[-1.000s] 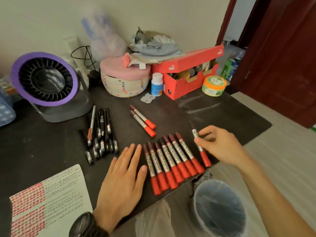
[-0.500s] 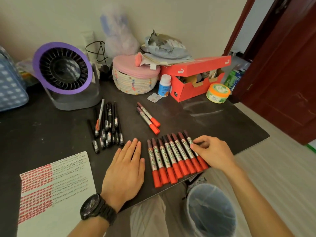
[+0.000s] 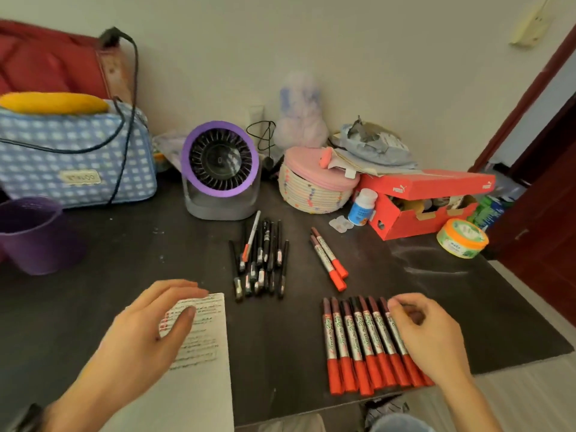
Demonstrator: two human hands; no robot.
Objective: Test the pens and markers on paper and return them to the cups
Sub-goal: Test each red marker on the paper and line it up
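Observation:
Several red markers (image 3: 358, 344) lie side by side in a row near the table's front edge. My right hand (image 3: 427, 338) lies on the right end of that row, fingers curled around the rightmost marker. Two more red markers (image 3: 328, 258) lie apart, farther back. A pile of black pens (image 3: 261, 260) lies in the middle. My left hand (image 3: 146, 338) rests on the top left corner of the scribbled paper (image 3: 202, 363), fingers spread, thumb on the sheet. A purple cup (image 3: 34, 238) stands at the far left.
A purple fan (image 3: 219, 169), a woven basket with a pink lid (image 3: 311, 188), a small bottle (image 3: 361, 207), a red shoebox (image 3: 427, 201) and a green tub (image 3: 461, 238) line the back. A checked bag (image 3: 71, 157) stands back left. A grey bin rim (image 3: 399, 424) shows below the table edge.
My left hand moved left from beside the marker row onto the paper. My right hand brought one marker against the right end of the row and stays on it. The view swung left.

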